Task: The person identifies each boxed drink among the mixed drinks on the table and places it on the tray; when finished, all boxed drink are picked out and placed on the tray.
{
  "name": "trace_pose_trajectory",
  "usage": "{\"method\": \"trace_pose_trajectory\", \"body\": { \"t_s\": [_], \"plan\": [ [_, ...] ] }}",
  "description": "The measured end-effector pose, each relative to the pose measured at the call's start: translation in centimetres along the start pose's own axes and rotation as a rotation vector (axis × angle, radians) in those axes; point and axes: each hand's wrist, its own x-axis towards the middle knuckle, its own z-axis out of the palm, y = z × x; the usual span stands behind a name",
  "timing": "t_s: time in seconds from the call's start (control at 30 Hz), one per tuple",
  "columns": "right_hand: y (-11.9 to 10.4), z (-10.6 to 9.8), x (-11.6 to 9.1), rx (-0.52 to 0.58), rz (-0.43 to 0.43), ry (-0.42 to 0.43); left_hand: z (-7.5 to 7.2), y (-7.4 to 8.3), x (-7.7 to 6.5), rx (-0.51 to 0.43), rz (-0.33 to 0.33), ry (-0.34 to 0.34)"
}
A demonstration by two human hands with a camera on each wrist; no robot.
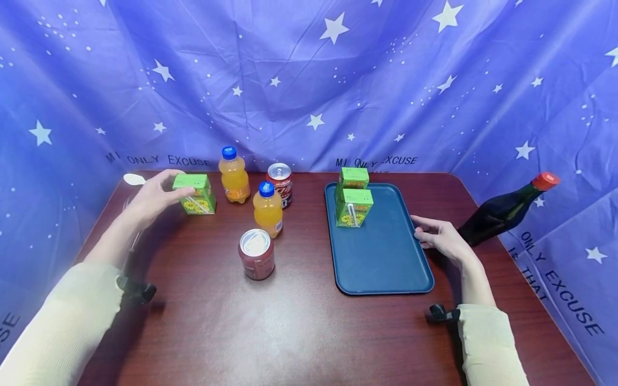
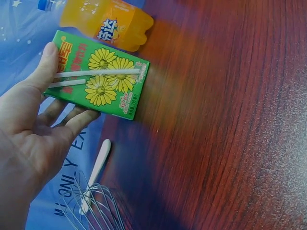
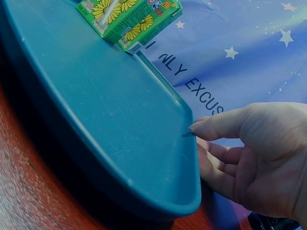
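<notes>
At the table's far left, my left hand (image 1: 153, 197) grips a green drink carton (image 1: 199, 201). In the left wrist view the thumb lies on the carton's (image 2: 103, 76) front and the other fingers are behind it; a white straw is fixed to that front. My right hand (image 1: 446, 239) pinches the right rim of a blue tray (image 1: 381, 257), with the thumb (image 3: 204, 127) on the rim and the fingers lower at the outer side. Two more green cartons stand one behind the other at the tray's back left, the nearer carton (image 1: 354, 209) partly covering the rear carton (image 1: 354, 174).
Between the hands stand two orange soda bottles, a rear bottle (image 1: 234, 179) and a nearer bottle (image 1: 268, 212), plus a rear can (image 1: 285, 187) and a front can (image 1: 257, 257). A dark red-capped bottle (image 1: 502, 212) is right of the tray. A wire whisk (image 2: 98, 208) lies by the left hand.
</notes>
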Motion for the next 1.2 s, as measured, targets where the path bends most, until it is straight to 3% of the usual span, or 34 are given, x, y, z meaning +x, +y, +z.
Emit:
{"method": "trace_pose_trajectory", "body": {
  "t_s": [0.27,0.67,1.2],
  "plan": [
    [0.0,0.1,0.0,-0.004,0.001,0.005,0.1,0.1,-0.1,-0.016,0.016,0.005],
    [-0.1,0.2,-0.1,-0.019,0.006,0.015,0.0,0.2,-0.5,0.073,0.035,0.044],
    [-0.1,0.0,-0.1,-0.002,-0.01,-0.001,-1.0,3.6,-1.7,0.141,0.035,0.077]
  ]
}}
